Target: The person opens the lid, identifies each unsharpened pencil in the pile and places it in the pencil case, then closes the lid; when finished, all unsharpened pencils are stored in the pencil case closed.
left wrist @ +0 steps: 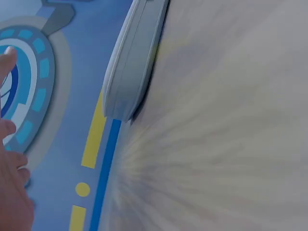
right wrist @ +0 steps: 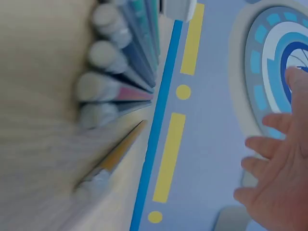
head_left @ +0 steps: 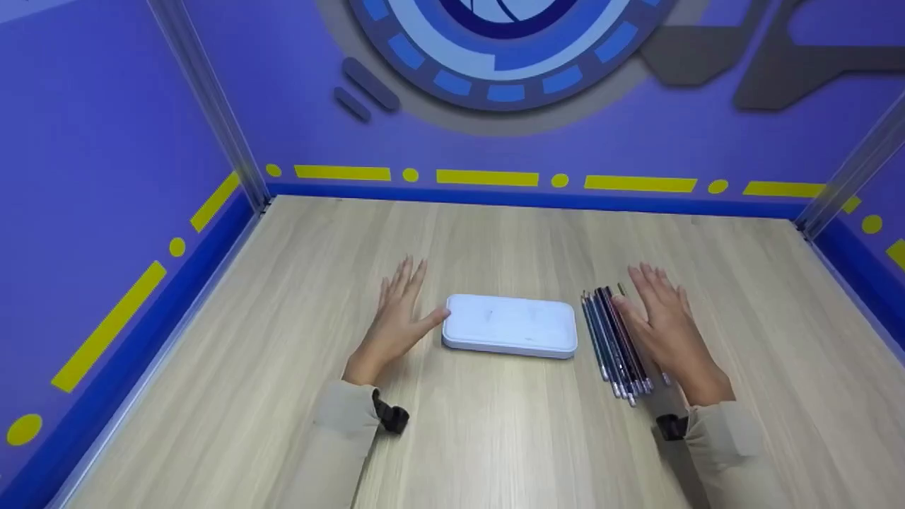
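A white, rounded rectangular case (head_left: 509, 325) lies closed on the table, a zip-like seam along its side (left wrist: 132, 62) in the left wrist view. Just left of it is my left hand (head_left: 394, 322), fingers spread and straight, with the thumb tip at the case's left edge. To the right of the case lies a bundle of several dark pencils (head_left: 611, 343), eraser ends towards me. My right hand (head_left: 670, 332) hovers beside them, fingers extended, its thumb overlapping the pencils in the head view. One orange-brown pencil (right wrist: 120, 151) lies slightly apart from the bundle in the right wrist view.
The light wood table (head_left: 495, 431) is bounded by a blue-purple back panel (head_left: 495, 155) and side panels with yellow markings. Metal posts stand at the back corners. Dark straps (head_left: 391, 416) circle both sleeved wrists.
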Demonstrator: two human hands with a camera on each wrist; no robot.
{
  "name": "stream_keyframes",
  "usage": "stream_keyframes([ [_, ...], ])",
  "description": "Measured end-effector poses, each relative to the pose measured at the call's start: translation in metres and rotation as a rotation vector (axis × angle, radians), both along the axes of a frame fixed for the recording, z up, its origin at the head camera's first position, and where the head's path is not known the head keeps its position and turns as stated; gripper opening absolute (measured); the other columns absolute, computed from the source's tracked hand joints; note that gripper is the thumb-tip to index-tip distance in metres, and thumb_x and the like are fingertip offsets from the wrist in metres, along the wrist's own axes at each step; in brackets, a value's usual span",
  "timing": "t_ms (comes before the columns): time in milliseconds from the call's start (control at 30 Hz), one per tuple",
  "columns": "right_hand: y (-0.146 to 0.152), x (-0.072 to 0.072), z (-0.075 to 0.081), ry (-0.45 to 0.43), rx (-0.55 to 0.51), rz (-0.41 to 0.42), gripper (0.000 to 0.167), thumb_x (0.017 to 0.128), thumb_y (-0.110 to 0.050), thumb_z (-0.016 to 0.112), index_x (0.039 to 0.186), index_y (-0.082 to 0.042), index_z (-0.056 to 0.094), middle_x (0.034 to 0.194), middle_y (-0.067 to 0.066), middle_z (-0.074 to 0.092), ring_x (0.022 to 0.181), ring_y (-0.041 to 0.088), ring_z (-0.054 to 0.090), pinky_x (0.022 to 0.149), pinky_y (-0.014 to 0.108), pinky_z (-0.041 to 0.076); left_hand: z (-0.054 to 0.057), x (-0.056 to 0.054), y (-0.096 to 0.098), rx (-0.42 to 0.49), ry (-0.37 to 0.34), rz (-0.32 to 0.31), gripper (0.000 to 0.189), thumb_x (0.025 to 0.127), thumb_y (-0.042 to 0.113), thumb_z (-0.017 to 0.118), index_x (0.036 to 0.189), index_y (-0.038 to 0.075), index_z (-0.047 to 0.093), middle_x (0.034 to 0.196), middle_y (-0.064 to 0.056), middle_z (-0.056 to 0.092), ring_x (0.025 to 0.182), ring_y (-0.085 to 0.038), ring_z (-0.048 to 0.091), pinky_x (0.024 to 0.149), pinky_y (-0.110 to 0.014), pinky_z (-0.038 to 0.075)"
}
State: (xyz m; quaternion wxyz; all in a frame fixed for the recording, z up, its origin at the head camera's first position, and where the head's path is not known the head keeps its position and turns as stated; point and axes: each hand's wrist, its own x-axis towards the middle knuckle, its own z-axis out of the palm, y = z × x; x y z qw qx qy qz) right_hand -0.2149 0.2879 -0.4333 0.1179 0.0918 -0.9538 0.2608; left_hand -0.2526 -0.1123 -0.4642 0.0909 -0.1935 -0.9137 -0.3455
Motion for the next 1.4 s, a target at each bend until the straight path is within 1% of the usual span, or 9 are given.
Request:
stream_keyframes([
  [133, -0.007, -0.007, 0.005, -0.065, 0.018, 0.119, 0.067, 0.1, -0.045, 0.046, 0.152, -0.007, 0.027, 0.157, 0.023, 0.022, 0.147, 0.041, 0.012, 0.119, 0.058, -0.001, -0.009, -0.001, 0.0, 0.14, -0.15, -0.108, 0.091, 0.089, 0.053, 0.058, 0.156, 0.018, 0.008, 0.163, -0.008, 0.0, 0.15, -0.029, -0.002, 0.12, -0.054, -0.002],
  [233, -0.015, -0.011, 0.006, -0.105, 0.058, 0.185, 0.067, 0.099, -0.044, 0.048, 0.151, -0.007, 0.029, 0.157, 0.021, 0.024, 0.147, 0.04, 0.014, 0.119, 0.057, 0.003, -0.017, 0.0, 0.003, 0.208, -0.245, -0.144, 0.093, 0.088, 0.054, 0.061, 0.156, 0.021, 0.007, 0.164, -0.005, 0.002, 0.15, -0.029, 0.0, 0.121, -0.053, 0.003],
  [300, -0.021, -0.014, 0.005, -0.108, 0.094, 0.221, 0.065, 0.098, -0.043, 0.05, 0.15, -0.008, 0.032, 0.156, 0.019, 0.028, 0.146, 0.038, 0.018, 0.119, 0.057, 0.008, -0.022, 0.001, 0.006, 0.211, -0.293, -0.159, 0.095, 0.086, 0.057, 0.062, 0.156, 0.023, 0.008, 0.164, -0.004, 0.004, 0.15, -0.026, 0.003, 0.121, -0.051, 0.006],
  [400, -0.031, -0.014, 0.003, -0.104, 0.139, 0.277, 0.062, 0.097, -0.041, 0.053, 0.149, -0.011, 0.036, 0.155, 0.015, 0.033, 0.145, 0.036, 0.023, 0.118, 0.057, 0.016, -0.03, 0.002, 0.011, 0.173, -0.34, -0.168, 0.099, 0.082, 0.06, 0.064, 0.156, 0.023, 0.01, 0.163, -0.001, 0.007, 0.15, -0.021, 0.006, 0.122, -0.047, 0.011],
  [600, -0.055, -0.012, -0.001, -0.086, 0.217, 0.387, 0.059, 0.096, -0.04, 0.055, 0.146, -0.014, 0.042, 0.152, 0.01, 0.039, 0.142, 0.034, 0.031, 0.114, 0.055, 0.028, -0.04, 0.004, 0.016, 0.104, -0.344, -0.159, 0.106, 0.078, 0.059, 0.07, 0.156, 0.02, 0.011, 0.163, 0.0, 0.01, 0.15, -0.017, 0.008, 0.122, -0.041, 0.012],
  [733, -0.072, -0.012, -0.004, -0.067, 0.281, 0.448, 0.057, 0.095, -0.04, 0.057, 0.145, -0.015, 0.044, 0.15, 0.008, 0.042, 0.141, 0.031, 0.036, 0.112, 0.053, 0.033, -0.044, 0.005, 0.016, 0.064, -0.34, -0.151, 0.109, 0.075, 0.061, 0.072, 0.156, 0.02, 0.011, 0.162, -0.001, 0.012, 0.15, -0.021, 0.01, 0.122, -0.043, 0.014],
  [1000, -0.095, -0.015, -0.01, -0.064, 0.324, 0.569, 0.054, 0.094, -0.038, 0.059, 0.143, -0.016, 0.047, 0.147, 0.004, 0.047, 0.139, 0.029, 0.039, 0.109, 0.049, 0.038, -0.045, 0.002, 0.018, 0.091, -0.293, -0.154, 0.11, 0.071, 0.051, 0.08, 0.154, 0.012, 0.02, 0.159, -0.008, 0.024, 0.146, -0.028, 0.024, 0.119, -0.044, 0.024],
  [1200, -0.103, -0.012, -0.014, -0.044, 0.327, 0.559, 0.055, 0.089, -0.036, 0.065, 0.139, -0.016, 0.053, 0.146, 0.004, 0.049, 0.137, 0.03, 0.042, 0.108, 0.052, 0.039, -0.043, -0.001, 0.019, 0.081, -0.257, -0.157, 0.105, 0.072, 0.047, 0.081, 0.153, 0.011, 0.024, 0.156, -0.008, 0.029, 0.144, -0.027, 0.029, 0.118, -0.043, 0.026],
  [1400, -0.113, -0.01, -0.019, 0.073, 0.379, 0.505, 0.055, 0.083, -0.036, 0.071, 0.133, -0.014, 0.058, 0.139, 0.006, 0.055, 0.127, 0.031, 0.053, 0.098, 0.056, 0.046, -0.043, -0.001, 0.019, 0.059, -0.242, -0.139, 0.102, 0.074, 0.047, 0.08, 0.152, 0.011, 0.026, 0.155, -0.011, 0.032, 0.143, -0.028, 0.03, 0.118, -0.042, 0.026],
])
